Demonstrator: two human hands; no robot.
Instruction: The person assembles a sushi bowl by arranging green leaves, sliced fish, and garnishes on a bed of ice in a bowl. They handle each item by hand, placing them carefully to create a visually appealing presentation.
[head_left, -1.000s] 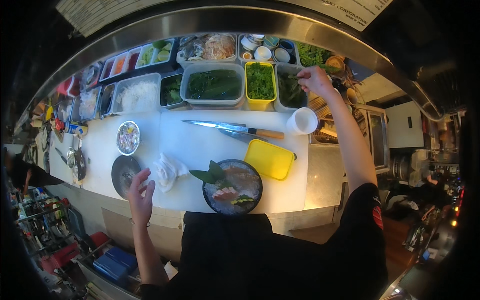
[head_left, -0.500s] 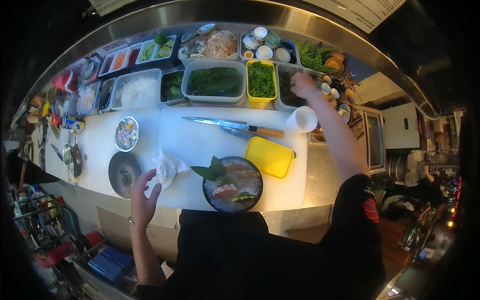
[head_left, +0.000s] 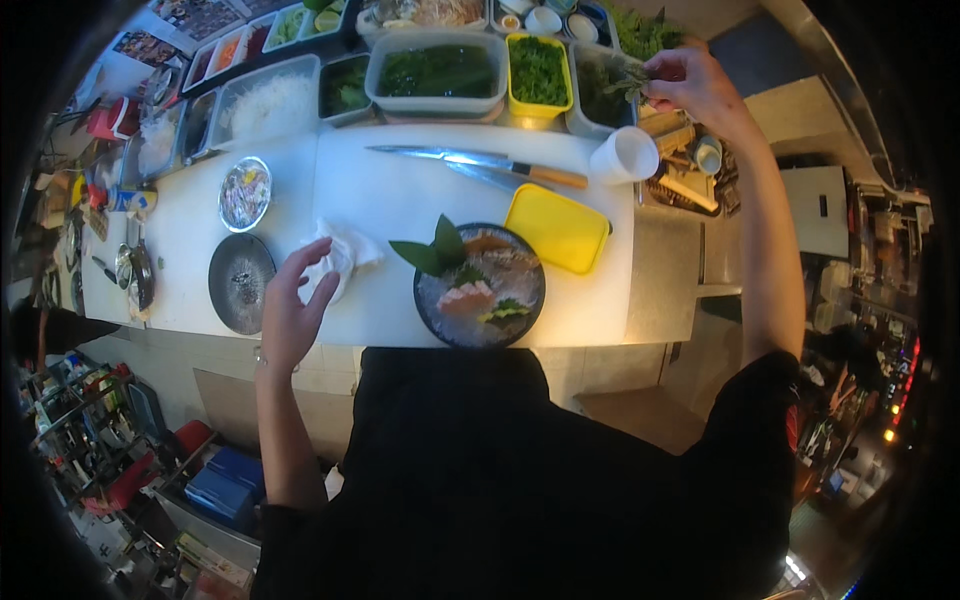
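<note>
Pinched in the fingers of my right hand [head_left: 690, 88] is a small leafy green sprig [head_left: 630, 84], held at the right rim of a clear tub [head_left: 594, 126] of dark green leaves. My left hand [head_left: 292, 312] hovers over the front edge of the board, its fingers apart and nothing in them. Beside it lie a crumpled white cloth [head_left: 350, 262] and a round dark plate [head_left: 240, 285]. A black bowl [head_left: 421, 318] stands at the front middle; crushed ice, pink fish slices [head_left: 467, 298] and upright green leaves [head_left: 438, 247] fill it.
A long knife [head_left: 520, 170] with a wooden handle lies across the white board [head_left: 400, 190], another blade beneath it. Right of them are a yellow lid [head_left: 556, 230] and a white cup [head_left: 625, 156]. Left stands a foil bowl [head_left: 245, 195]. Food tubs line the back.
My right hand has come up out of the leaf tub with a sprig in its fingers. The view has tilted, so the counter sits higher in the picture. My left hand stays open.
</note>
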